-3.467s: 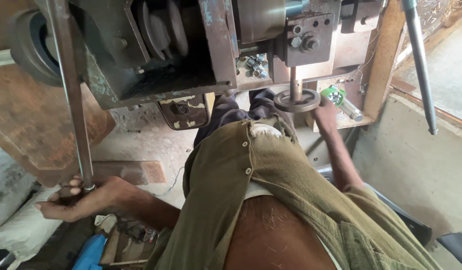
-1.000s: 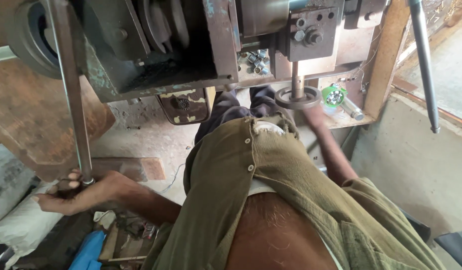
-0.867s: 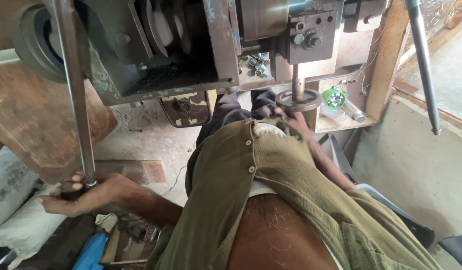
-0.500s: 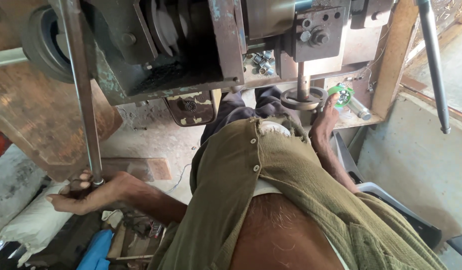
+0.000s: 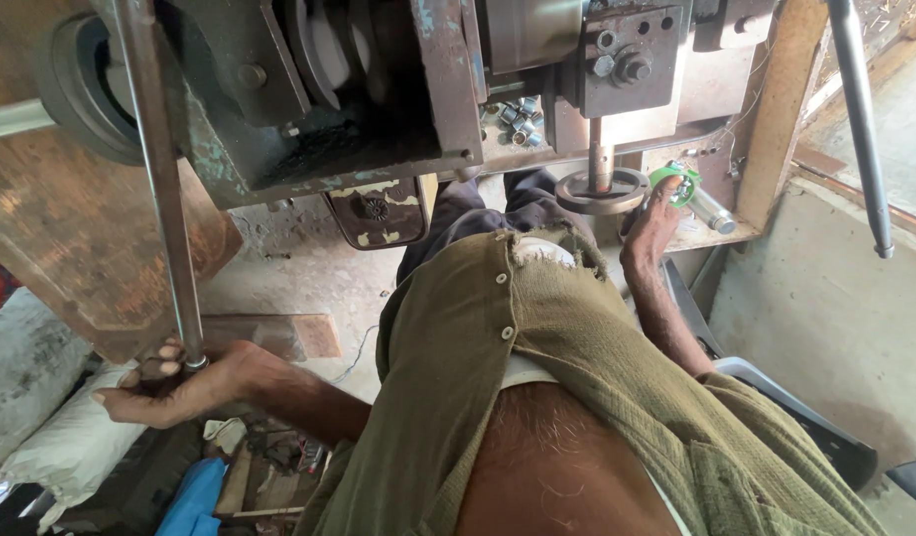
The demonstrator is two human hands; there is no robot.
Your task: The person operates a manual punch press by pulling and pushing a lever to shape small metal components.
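Looking straight down the olive shirt (image 5: 577, 377) at a heavy, rusted press machine (image 5: 379, 109), and the hands are well apart, one out to each side. The left hand (image 5: 175, 382) is wrapped around the bottom end of the long steel lever (image 5: 160, 189), fingers closed on it low down beside the white sacks (image 5: 51, 437). The right hand (image 5: 654, 220) reaches up to the small wooden worktop (image 5: 706, 233) under the ram — its fingertips are on a green ring-shaped part (image 5: 673, 182), though whether they pinch it or merely touch it I cannot tell. That part sits just beside the round die plate (image 5: 602, 191), not on it, with the vertical shaft (image 5: 601, 154) standing over the plate. A heap of small metal nuts (image 5: 518, 114) lies on the machine ledge above. By my reading the piece is not yet seated under the ram, and the lever stroke is yet to come
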